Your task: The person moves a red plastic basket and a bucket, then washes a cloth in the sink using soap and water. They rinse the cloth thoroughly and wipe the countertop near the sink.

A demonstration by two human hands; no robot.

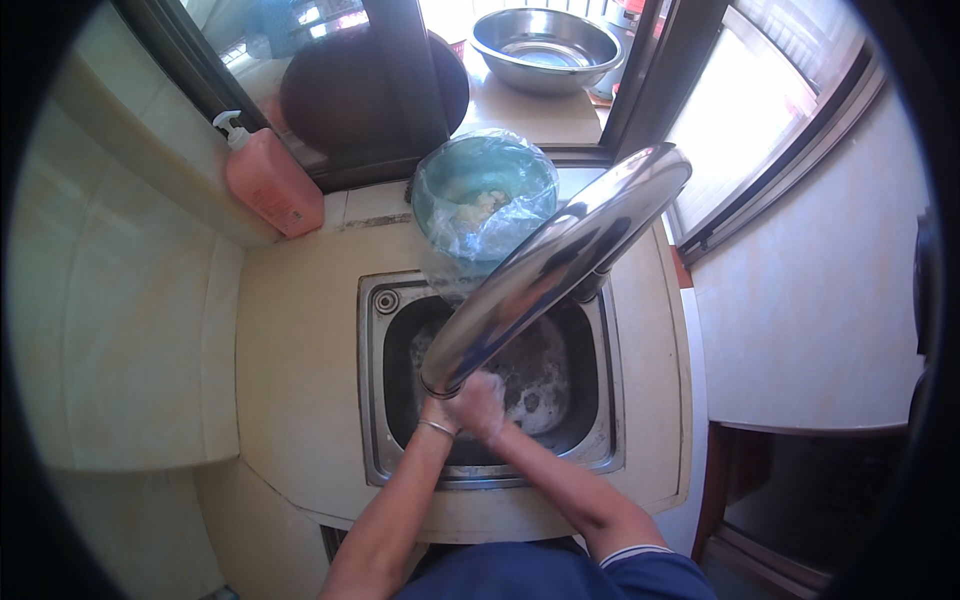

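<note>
Both hands are together over the stainless steel sink (pixel 615 420), under the spout of a large chrome faucet (pixel 555 262). My right hand (pixel 484 405) lies against my left hand (pixel 439 411), looking wet with a whitish film on the skin. The spout's end and the right hand cover most of the left hand, so its fingers are hidden. On my left wrist sits a thin metal bangle (pixel 437 427). The dark basin (pixel 536 375) below has whitish foam or water marks on its bottom. Nothing held can be made out in either hand.
Behind the sink stands a green bowl (pixel 442 161) lined with a clear plastic bag (pixel 517 232), with pale scraps inside. A pink pump bottle (pixel 274 180) is at the back left corner. Beyond the window frame (pixel 405 75) rests a wide steel basin (pixel 547 52). Tiled walls (pixel 135 300) bound the left.
</note>
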